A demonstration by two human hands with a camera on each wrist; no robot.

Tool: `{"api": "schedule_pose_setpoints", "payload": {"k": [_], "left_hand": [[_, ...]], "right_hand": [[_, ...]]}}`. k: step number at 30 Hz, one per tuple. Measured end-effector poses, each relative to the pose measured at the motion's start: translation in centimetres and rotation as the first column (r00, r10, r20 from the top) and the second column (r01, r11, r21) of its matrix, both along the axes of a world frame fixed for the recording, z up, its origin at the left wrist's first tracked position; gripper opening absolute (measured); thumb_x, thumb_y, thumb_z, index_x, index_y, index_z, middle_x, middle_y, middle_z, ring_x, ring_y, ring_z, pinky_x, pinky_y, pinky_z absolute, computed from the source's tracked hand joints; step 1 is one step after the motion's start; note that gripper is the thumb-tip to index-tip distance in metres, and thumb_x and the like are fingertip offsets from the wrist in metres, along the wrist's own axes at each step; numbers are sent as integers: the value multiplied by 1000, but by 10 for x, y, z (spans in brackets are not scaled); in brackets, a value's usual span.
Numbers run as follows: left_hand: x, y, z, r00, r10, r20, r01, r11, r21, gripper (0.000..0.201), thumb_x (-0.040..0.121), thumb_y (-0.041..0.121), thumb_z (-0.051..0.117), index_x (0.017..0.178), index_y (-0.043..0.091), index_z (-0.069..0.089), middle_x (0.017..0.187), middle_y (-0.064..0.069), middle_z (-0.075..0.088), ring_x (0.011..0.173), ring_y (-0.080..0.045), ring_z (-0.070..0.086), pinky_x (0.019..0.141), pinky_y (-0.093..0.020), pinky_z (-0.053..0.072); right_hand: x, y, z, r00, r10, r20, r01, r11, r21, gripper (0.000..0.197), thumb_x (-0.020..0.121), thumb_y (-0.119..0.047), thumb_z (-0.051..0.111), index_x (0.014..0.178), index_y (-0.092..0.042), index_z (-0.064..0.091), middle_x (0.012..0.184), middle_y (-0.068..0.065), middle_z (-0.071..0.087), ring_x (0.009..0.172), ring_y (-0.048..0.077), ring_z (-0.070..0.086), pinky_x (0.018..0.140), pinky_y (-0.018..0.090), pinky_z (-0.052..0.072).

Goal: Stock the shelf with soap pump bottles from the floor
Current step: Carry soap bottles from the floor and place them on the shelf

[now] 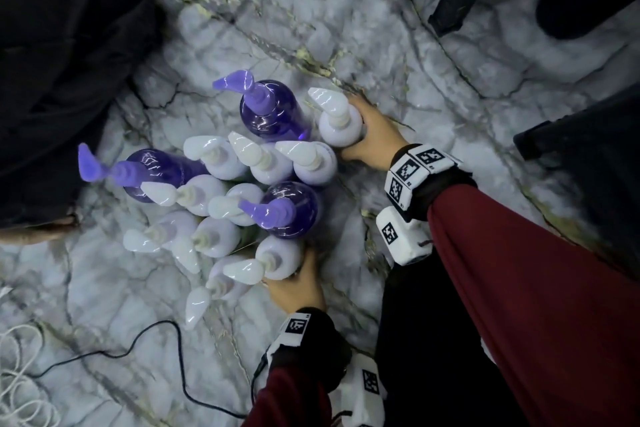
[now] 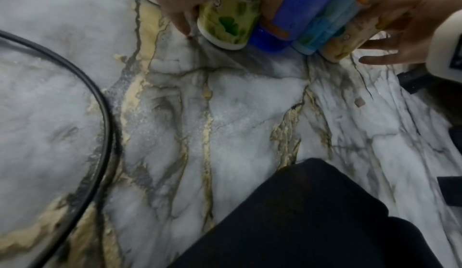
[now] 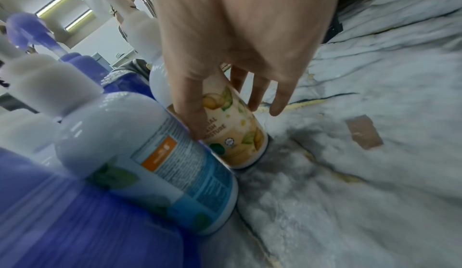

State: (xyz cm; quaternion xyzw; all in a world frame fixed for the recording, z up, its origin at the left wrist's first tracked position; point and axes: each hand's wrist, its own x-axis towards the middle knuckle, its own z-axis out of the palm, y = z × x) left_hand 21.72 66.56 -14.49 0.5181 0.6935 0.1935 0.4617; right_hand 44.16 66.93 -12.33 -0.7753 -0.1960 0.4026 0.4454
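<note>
Several white pump bottles and three purple pump bottles [image 1: 273, 107] stand packed together on the marble floor [image 1: 346, 10]. My right hand [image 1: 363, 130] grips a white bottle [image 1: 341, 121] at the far right of the cluster. In the right wrist view my thumb [image 3: 192, 110] lies on that bottle's beige label [image 3: 237, 134], with the other fingers on its far side. My left hand [image 1: 294, 279] grips a white bottle [image 1: 277, 258] at the near edge. Its green label [image 2: 227, 25] shows between thumb and fingers in the left wrist view. Both bottles stand on the floor.
A black cable [image 1: 152, 333] snakes across the floor near my left arm, and a white cord [image 1: 17, 378] lies bottom left. Another person's dark clothing [image 1: 62, 80] fills the left side. Dark objects [image 1: 588, 156] sit at the right. A tape scrap [image 3: 363, 132] sticks to the floor.
</note>
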Motion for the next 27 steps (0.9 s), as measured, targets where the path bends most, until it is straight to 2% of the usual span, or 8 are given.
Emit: {"api": "schedule_pose_setpoints", "payload": {"k": [3, 8, 12, 15, 17, 21, 23, 27], "left_hand": [[-1, -3, 4, 999, 38, 38, -39, 999, 16, 56, 66, 19, 85, 114, 12, 57, 109, -2, 62, 98, -14, 59, 80, -14, 40], [-10, -8, 18, 997, -28, 65, 25, 999, 47, 70, 59, 27, 84, 119, 6, 53, 116, -12, 63, 108, -21, 61, 97, -34, 47], [-10, -14, 37, 994, -61, 89, 50, 991, 120, 55, 67, 1, 81, 103, 26, 49, 97, 5, 61, 84, 5, 57, 78, -8, 46], [-4, -14, 59, 981, -113, 156, 84, 980, 180, 58, 69, -1, 79, 109, 25, 47, 93, 17, 57, 79, 12, 57, 69, 1, 41], [1, -11, 78, 971, -123, 203, 79, 974, 212, 57, 71, 4, 80, 114, 21, 48, 100, 7, 61, 88, 2, 60, 72, -1, 42], [7, -2, 121, 941, -192, 280, 118, 958, 260, 66, 70, 26, 80, 126, 23, 45, 117, -1, 60, 106, -12, 59, 89, -15, 45], [9, 5, 144, 940, -220, 261, 149, 952, 268, 80, 70, 33, 80, 138, 23, 39, 124, -2, 58, 113, -17, 57, 96, -23, 43], [21, 14, 206, 905, -336, 261, 246, 914, 322, 86, 72, 47, 73, 142, 46, 23, 131, 6, 55, 111, -14, 56, 94, -27, 41]], "right_hand": [[-4, -10, 0, 994, -90, -62, 91, 996, 9, 78, 63, -4, 77, 131, -23, 44, 116, -1, 58, 111, 22, 55, 100, 40, 45], [-3, -27, 10, 970, -207, -130, 218, 973, 71, 70, 70, -4, 77, 128, -23, 44, 113, -3, 55, 104, 16, 54, 82, 24, 45], [-4, -41, 34, 963, -227, -145, 241, 967, 86, 72, 69, -7, 79, 130, -23, 43, 118, 0, 57, 110, 20, 55, 88, 30, 50], [-6, -53, 61, 959, -250, -130, 262, 961, 84, 71, 72, -5, 76, 132, -18, 41, 119, 3, 54, 106, 20, 55, 71, 20, 52], [-6, -61, 83, 954, -273, -123, 285, 953, 101, 69, 75, -4, 74, 134, -16, 39, 117, 2, 52, 104, 18, 52, 75, 20, 51], [-12, -72, 131, 925, -361, -114, 376, 913, 159, 70, 78, -1, 70, 138, -15, 37, 120, 4, 49, 101, 13, 48, 63, -2, 42], [-16, -75, 155, 907, -405, -118, 421, 882, 210, 73, 79, 0, 69, 141, -16, 35, 127, 7, 51, 102, 13, 51, 75, 6, 46], [-27, -80, 206, 866, -492, -92, 496, 817, 294, 74, 85, -13, 67, 144, -31, 27, 129, -2, 49, 112, 15, 53, 100, 37, 45]]}}
